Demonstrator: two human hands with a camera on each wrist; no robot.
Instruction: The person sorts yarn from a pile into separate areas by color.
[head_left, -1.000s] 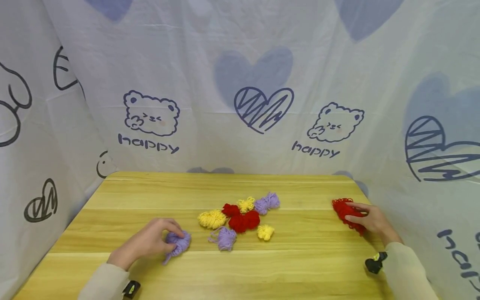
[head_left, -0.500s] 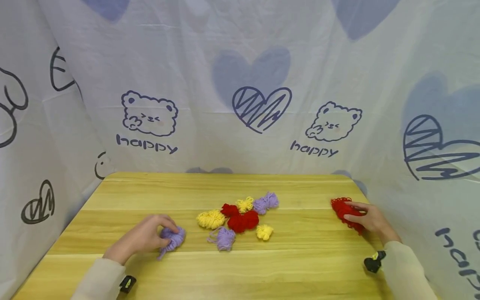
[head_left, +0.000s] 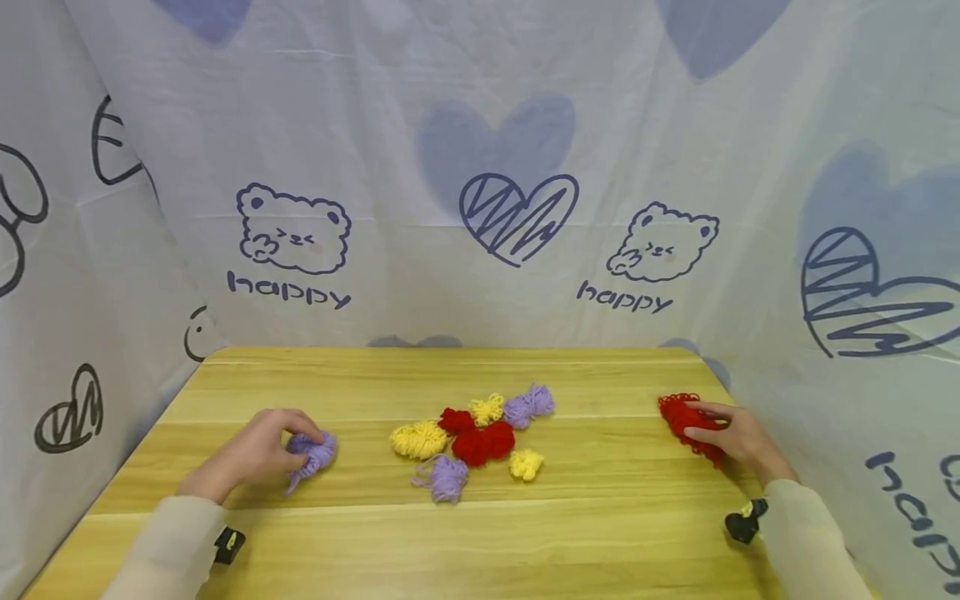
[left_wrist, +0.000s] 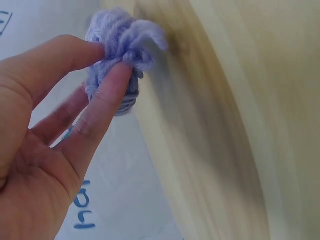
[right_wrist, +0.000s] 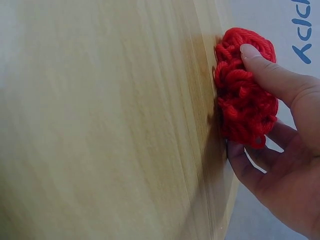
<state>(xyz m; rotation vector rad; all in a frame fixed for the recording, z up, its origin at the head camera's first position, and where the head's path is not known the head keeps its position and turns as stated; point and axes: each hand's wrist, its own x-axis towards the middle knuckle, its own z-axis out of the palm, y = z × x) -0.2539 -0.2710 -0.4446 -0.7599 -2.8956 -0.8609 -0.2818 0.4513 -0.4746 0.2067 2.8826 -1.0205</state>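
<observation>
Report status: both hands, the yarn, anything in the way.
Left hand pinches purple yarn bundle. Right hand grips red yarn bundle. Other red, yellow and purple bundles grouped between hands, touching neither; no obstruction seen at either.

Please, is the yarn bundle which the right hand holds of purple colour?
No, the right hand holds a red yarn bundle between thumb and fingers.

L hand (head_left: pixel 251 450) pinching | R hand (head_left: pixel 742 437) gripping | arms (head_left: pixel 161 546) fwd, well apart
</observation>
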